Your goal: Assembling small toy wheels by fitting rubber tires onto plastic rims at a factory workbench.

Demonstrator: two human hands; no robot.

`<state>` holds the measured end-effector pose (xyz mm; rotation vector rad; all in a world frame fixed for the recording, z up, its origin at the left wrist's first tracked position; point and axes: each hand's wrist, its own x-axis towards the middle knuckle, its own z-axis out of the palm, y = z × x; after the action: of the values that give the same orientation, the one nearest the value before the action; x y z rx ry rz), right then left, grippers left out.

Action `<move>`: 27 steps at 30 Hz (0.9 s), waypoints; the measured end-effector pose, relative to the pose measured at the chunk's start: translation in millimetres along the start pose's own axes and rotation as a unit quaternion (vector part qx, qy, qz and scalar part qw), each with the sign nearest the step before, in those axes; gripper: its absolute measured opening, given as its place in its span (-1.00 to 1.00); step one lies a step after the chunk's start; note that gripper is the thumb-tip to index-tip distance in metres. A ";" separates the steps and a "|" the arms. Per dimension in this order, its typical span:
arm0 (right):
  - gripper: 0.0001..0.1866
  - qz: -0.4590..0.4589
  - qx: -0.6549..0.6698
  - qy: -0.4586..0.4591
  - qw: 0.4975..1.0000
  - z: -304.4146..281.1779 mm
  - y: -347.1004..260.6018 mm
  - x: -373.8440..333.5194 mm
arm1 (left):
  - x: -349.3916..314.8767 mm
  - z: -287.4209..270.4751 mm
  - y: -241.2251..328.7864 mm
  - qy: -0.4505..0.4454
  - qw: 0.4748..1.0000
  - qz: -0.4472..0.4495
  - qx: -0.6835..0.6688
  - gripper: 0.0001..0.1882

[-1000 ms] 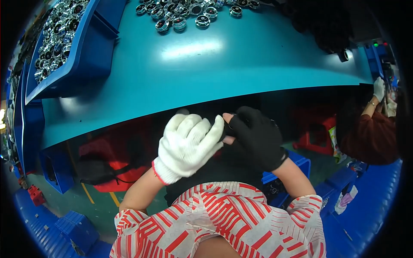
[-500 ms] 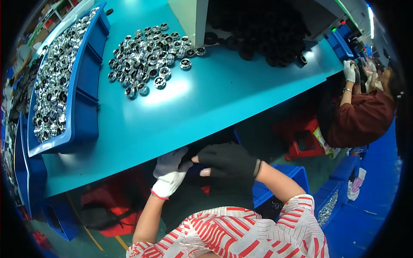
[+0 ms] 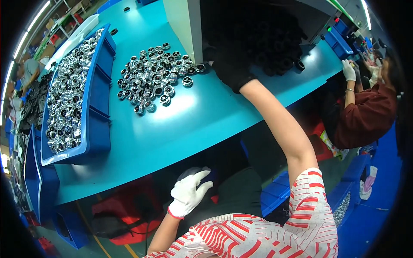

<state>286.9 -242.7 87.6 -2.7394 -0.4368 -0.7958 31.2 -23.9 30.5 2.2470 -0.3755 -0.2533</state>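
My left hand (image 3: 189,193), in a white glove with a red cuff, is held low in front of the table's near edge. Its thumb and forefinger are apart and nothing shows between them. Reaching forward over the table, my right hand (image 3: 233,72) wears a black glove and is at the near left side of a heap of black ring-shaped parts (image 3: 275,56). Its fingers blend into the dark heap, so their grip is hidden. Left of it lies a loose pile of shiny silver round parts with black centres (image 3: 150,77).
A long blue bin (image 3: 98,92) full of similar silver parts stands on the left of the turquoise table (image 3: 180,124). A pale upright panel (image 3: 184,28) rises beside the black heap. A co-worker in a dark red top (image 3: 370,112) sits at right; red stools (image 3: 124,206) are below.
My right hand has moved from beside the left, before the table edge, forward to the black heap. The left hand has shifted slightly down and right, its fingers showing more apart. The view has shifted.
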 end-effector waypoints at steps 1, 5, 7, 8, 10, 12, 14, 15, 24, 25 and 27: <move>-0.71 -0.031 0.009 0.054 0.998 -2.7 3.1 -9.4 | -2.1 0.6 0.2 0.002 1.000 0.016 -0.013 -0.66; -0.71 0.104 0.461 -0.027 0.881 -55.8 -49.0 -74.3 | -12.5 -7.2 -4.0 0.048 0.992 -0.034 -0.108 -0.62; -0.69 0.259 0.670 -0.143 0.681 -82.0 -72.6 -116.7 | -14.7 3.0 -19.3 0.159 0.970 0.046 -0.180 -0.58; -0.68 0.280 0.681 -0.218 0.640 -90.8 -78.7 -134.1 | -13.9 -3.6 -14.8 0.134 0.973 0.029 -0.188 -0.52; -0.67 0.319 0.698 -0.276 0.578 -86.9 -96.8 -173.7 | -15.2 -4.1 -10.2 0.123 0.949 0.004 -0.290 -0.38; -0.66 0.355 0.713 -0.304 0.522 -77.3 -109.9 -202.9 | -13.1 -10.1 0.1 0.138 0.951 0.022 -0.275 -0.25; -0.62 0.411 0.729 -0.309 0.452 -71.8 -127.5 -220.5 | -12.6 -8.2 6.1 0.111 0.943 -0.011 -0.314 -0.25; -0.62 0.412 0.729 -0.321 0.442 -66.6 -130.9 -226.9 | -13.6 -6.6 1.1 0.092 0.957 0.005 -0.274 -0.30; -0.60 0.395 0.745 -0.352 0.405 -52.9 -143.7 -245.3 | -34.9 -0.4 -10.5 0.111 0.960 -0.025 -0.254 -0.33; -0.60 0.395 0.744 -0.354 0.406 -52.9 -143.8 -245.1 | -35.8 0.9 -11.1 0.120 0.957 -0.025 -0.265 -0.35; -0.65 0.395 0.723 -0.341 0.452 -53.8 -143.0 -243.0 | -36.1 3.8 -10.4 0.129 0.952 -0.024 -0.278 -0.36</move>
<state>15.1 -179.9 19.7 -1.0447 0.1338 0.7649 -1.8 -7.5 22.2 1.7030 -0.0894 -0.0726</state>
